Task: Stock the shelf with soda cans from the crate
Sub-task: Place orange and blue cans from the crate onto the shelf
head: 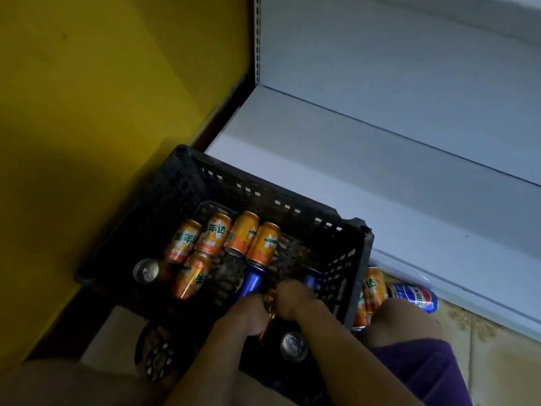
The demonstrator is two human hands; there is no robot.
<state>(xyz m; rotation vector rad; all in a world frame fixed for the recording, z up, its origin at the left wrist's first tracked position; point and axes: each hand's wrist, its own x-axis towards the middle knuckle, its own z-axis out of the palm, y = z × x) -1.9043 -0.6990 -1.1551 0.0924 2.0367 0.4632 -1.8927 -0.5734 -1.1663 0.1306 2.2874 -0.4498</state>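
Both hands down in the black perforated plastic crate (292, 206), side by side. Left hand (243, 315) with fingers (253, 301) curled round a slim orange soda can (270, 315) lying on its side between the two hands. Right hand (298, 300) with fingers (288, 288) bent over the far end of that same can; whether gripping or only resting there, cannot tell.

Just beyond the fingertips, two blue soda cans: one blue can (252, 281) ahead of the left fingers, a second blue can (312, 281) ahead of the right fingers, partly hidden. Farther ahead and left, five orange Mirinda cans (237, 235) lying on their sides, printed with white lettering, four in a row and one nearer. Far left of the fingers, one silver can top (145, 271) facing up; behind the wrists, another silver can top (293, 346). Nine cans in the crate by that count, plus the held one.

Outside the crate, right of the fingers, on the tiled floor (483, 326): two orange cans (372, 291) and one blue Pepsi can (415, 297) on its side.

Past the crate, a white metal shelf (366, 171), bare. Left, a yellow wall (102, 98).
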